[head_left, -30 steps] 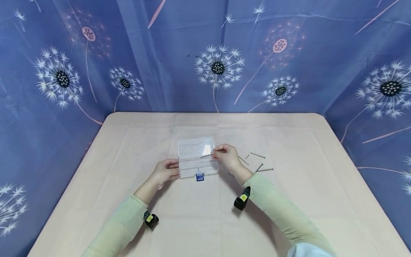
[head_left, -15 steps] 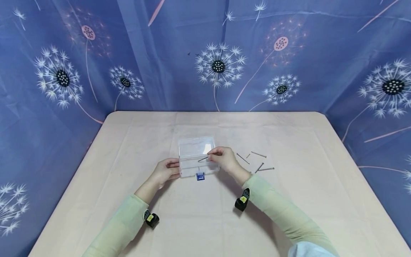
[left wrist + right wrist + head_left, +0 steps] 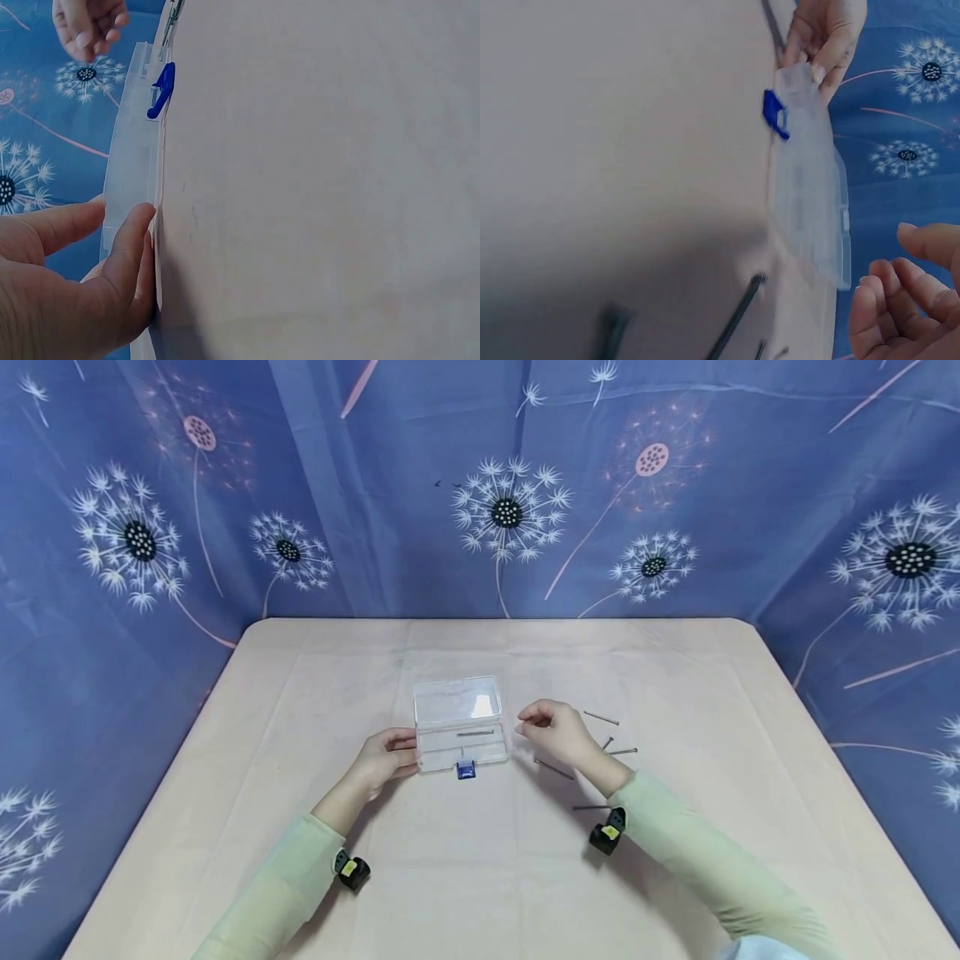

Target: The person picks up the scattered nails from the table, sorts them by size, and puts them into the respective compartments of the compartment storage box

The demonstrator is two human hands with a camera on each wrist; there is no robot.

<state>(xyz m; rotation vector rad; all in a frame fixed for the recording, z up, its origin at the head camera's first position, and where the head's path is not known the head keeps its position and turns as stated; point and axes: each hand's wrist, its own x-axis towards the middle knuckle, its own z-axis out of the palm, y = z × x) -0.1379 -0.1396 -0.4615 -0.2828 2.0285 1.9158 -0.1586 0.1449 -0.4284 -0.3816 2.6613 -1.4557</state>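
A clear plastic box lies on the table with its lid raised back and a blue latch at the front. Inside, in the rear compartment, rests one nail. My left hand holds the box's left end, its thumb and fingers on either side in the left wrist view. Just right of the box hovers my right hand, empty, with bent fingers and the thumb apart from them. Nearest to it on the table is a loose nail.
Other loose nails lie to the right: one farther back, one partly behind the forearm, and a nail beside the right wrist camera. A blue dandelion-print cloth hangs behind the table.
The nail pinched by my right hand now lies in the box. That hand has let go and moved right, away from the box. My left hand stays at the box's left end.
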